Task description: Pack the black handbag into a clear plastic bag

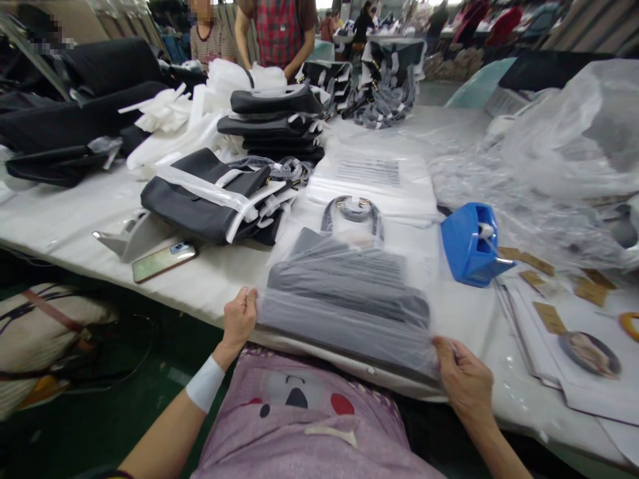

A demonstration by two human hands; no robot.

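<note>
A black handbag (344, 293) lies flat inside a clear plastic bag (299, 326) at the table's front edge. Its coiled strap (353, 211) shows through the film at the far end. My left hand (240, 318) pinches the near left corner of the plastic bag. At the near right corner, my right hand (464, 372) grips the film between thumb and fingers. Printed plastic bags (369, 169) lie in a flat stack just beyond. To the left rests a stack of black handbags (200, 193) with white wrapping strips.
A blue tape dispenser (469, 243) stands at right, near brown tags (549, 318) and a small dish (589, 354). A phone (164, 259) and a grey tape dispenser (134, 234) lie left. Crumpled plastic (564, 146) covers the back right. A co-worker (277, 33) stands across the table.
</note>
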